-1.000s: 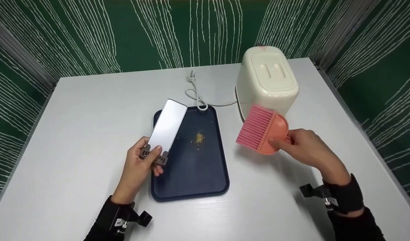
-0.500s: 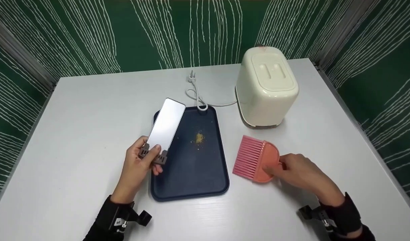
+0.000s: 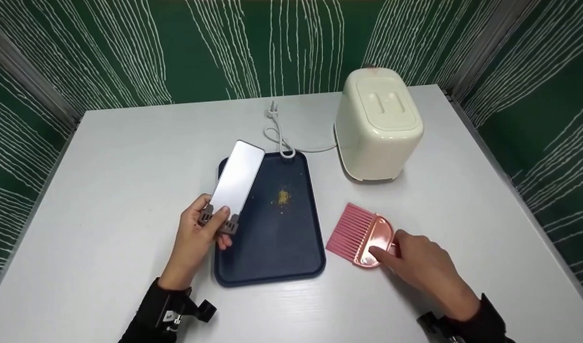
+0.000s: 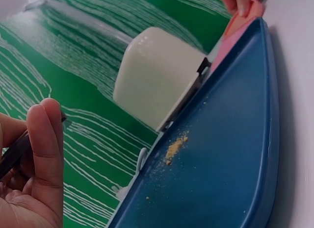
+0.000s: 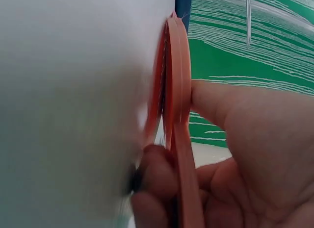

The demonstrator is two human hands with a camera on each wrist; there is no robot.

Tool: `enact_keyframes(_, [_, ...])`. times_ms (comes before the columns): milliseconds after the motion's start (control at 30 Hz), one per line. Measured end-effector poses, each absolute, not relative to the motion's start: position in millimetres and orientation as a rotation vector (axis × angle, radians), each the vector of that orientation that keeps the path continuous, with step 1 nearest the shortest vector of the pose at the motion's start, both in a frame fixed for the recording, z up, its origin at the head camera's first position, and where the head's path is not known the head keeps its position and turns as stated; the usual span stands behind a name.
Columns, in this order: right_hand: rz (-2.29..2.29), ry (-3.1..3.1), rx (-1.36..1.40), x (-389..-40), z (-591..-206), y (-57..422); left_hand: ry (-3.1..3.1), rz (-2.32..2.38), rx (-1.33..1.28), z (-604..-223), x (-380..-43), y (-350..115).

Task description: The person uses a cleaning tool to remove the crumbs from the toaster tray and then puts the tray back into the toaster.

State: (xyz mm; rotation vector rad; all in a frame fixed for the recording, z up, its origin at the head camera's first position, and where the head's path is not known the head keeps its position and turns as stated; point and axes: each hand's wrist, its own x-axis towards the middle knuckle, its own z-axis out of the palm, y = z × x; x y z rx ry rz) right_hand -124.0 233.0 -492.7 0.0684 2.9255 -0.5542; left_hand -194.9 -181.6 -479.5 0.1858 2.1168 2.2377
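Observation:
My left hand (image 3: 194,243) pinches the dark grey end of a long, flat, shiny toaster crumb tray (image 3: 239,176), thumb on top. The crumb tray is tilted over the left side of a navy serving tray (image 3: 272,257), where a small heap of yellow crumbs (image 3: 283,196) lies. To the right of the serving tray, my right hand (image 3: 427,259) grips a small pink dustpan (image 3: 351,231) with a coral half-round part by its handle. Its ribbed edge points left, close to the serving tray's rim. In the right wrist view, the dustpan (image 5: 180,81) appears edge-on, low by the white table.
A cream toaster (image 3: 377,138) stands at the back right of the white table (image 3: 129,190). Its white cord (image 3: 315,149) loops over the serving tray's far edge, with the plug (image 3: 272,109) lying behind. Green walls with white streaks border the table's back and sides.
My right hand has brought the dustpan down and toward me, from in front of the toaster to beside the serving tray. The left hand and crumb tray have stayed nearly still.

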Motion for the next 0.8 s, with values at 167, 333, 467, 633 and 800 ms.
enact_keyframes(167, [-0.528,2.999,0.059,-120.9,-494.4,230.8,2.120,2.235,0.190,-479.8,-195.0,-181.0])
enact_keyframes(333, [-0.536,2.988,0.041,-120.8,-496.0,231.3,2.128,2.230,0.183,-479.7,-194.8,-180.4])
enact_keyframes(467, [-0.552,2.950,0.021,-121.9,-496.3,231.7,2.124,2.229,0.173,-479.8,-193.9,-179.4])
enact_keyframes(633, [-0.601,2.907,0.017,-124.7,-497.3,232.8,2.105,2.237,0.160,-480.7,-192.7,-177.3])
enact_keyframes(800, [-0.642,2.874,0.025,-127.6,-495.7,234.3,2.076,2.255,0.184,-482.0,-192.1,-173.8])
